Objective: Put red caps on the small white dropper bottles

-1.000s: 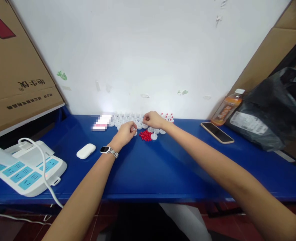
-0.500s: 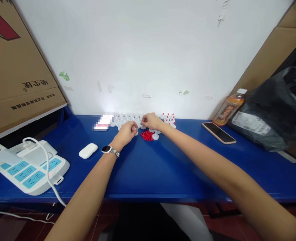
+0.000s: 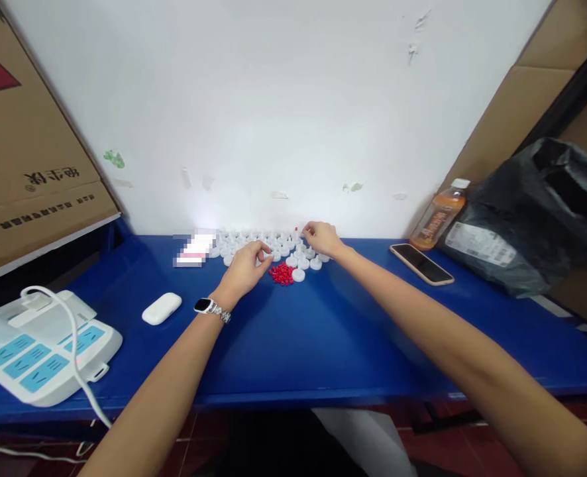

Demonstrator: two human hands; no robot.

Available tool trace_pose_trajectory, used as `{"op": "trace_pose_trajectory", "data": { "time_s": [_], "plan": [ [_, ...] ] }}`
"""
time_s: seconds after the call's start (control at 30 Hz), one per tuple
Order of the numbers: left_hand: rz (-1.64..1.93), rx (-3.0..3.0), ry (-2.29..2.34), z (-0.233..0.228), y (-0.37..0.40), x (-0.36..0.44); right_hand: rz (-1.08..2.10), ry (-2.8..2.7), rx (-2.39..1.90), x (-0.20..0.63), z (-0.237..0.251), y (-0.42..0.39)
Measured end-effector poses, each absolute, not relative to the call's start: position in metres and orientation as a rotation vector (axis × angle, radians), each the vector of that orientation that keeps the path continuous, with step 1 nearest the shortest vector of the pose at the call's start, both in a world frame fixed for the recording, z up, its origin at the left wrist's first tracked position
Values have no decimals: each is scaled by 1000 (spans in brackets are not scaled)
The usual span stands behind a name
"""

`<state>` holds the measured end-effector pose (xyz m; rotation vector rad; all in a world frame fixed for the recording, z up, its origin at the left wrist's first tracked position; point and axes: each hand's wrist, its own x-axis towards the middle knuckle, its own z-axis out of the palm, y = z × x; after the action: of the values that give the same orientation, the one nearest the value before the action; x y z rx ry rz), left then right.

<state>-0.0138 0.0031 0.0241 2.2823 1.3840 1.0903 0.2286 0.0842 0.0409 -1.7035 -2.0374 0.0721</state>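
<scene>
Head view: the heap of small red plastic-looking pieces (image 3: 282,274) lies just right of the left hand (image 3: 244,270), its thumb and forefinger slightly parted; the right hand (image 3: 322,238), farther from it, curls among round white discs (image 3: 284,252), its hold too small to tell.

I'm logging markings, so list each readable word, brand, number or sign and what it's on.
"绝尘侠®", apparently, upside down on the cardboard box.
Smaller line below it: too small to read.
Orange bottle: lettering too blurred.
White label on the black bag: print too small.
White power strip: tiny print, unreadable.
Pixelated item beside the white pieces: illegible.
</scene>
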Motion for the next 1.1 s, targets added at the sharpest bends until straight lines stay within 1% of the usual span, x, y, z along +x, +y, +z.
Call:
{"op": "trace_pose_trajectory", "data": {
  "time_s": [0.23,0.57,0.7,0.8,0.87,1.0,1.07,1.1],
  "plan": [
    [1079,2288,1372,24,3,-7,71,-2069,-1764,220,40,103],
    [1056,2241,1379,24,0,-8,50,-1945,-1955,191,46,133],
    [1075,2223,1388,25,1,-11,47,-1922,-1933,186,53,130],
    [1134,2247,1380,28,0,-13,57,-1868,-1778,190,63,116],
    [1193,2266,1371,29,-3,-11,187,-1792,-1563,193,67,99],
    [1365,2299,1307,30,-10,-3,736,-1601,-1088,193,60,48],
    [1363,2341,1256,31,-13,0,944,-1487,-974,191,50,21],
    [1307,2361,1227,31,-14,1,1014,-1420,-950,189,45,10]
  ]
}}
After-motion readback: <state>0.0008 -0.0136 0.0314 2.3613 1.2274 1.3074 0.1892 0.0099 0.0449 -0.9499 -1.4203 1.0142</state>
